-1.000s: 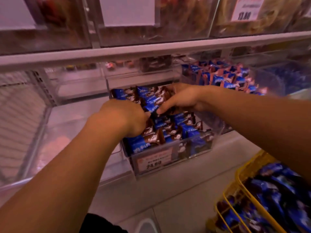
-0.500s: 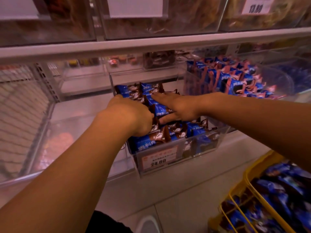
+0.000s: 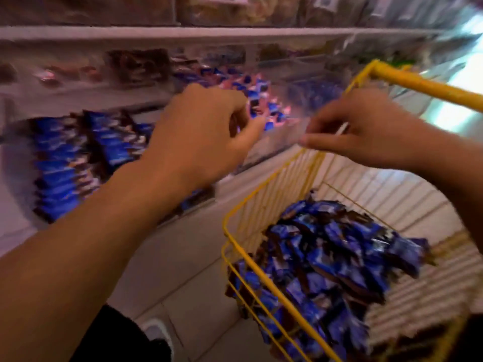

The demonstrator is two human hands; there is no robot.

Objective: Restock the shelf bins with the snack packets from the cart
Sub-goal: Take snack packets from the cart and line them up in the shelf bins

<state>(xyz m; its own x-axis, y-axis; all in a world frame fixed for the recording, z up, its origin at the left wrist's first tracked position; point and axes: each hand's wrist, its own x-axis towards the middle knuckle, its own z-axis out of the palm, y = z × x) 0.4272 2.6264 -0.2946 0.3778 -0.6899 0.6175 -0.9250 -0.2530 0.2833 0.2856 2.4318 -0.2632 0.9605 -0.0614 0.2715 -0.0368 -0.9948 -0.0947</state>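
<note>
In the head view, both hands hang in the air between shelf and cart, holding nothing. The left hand (image 3: 206, 131) has loosely curled fingers; the right hand (image 3: 358, 129) is also relaxed, just above the yellow cart (image 3: 266, 184). The snack packets (image 3: 334, 259) lie heaped inside the cart, and the shelf bin (image 3: 78, 163) already looks nearly full. I think a large handful could slip, or overflow this bin, because the wrappers look glossy.
</note>
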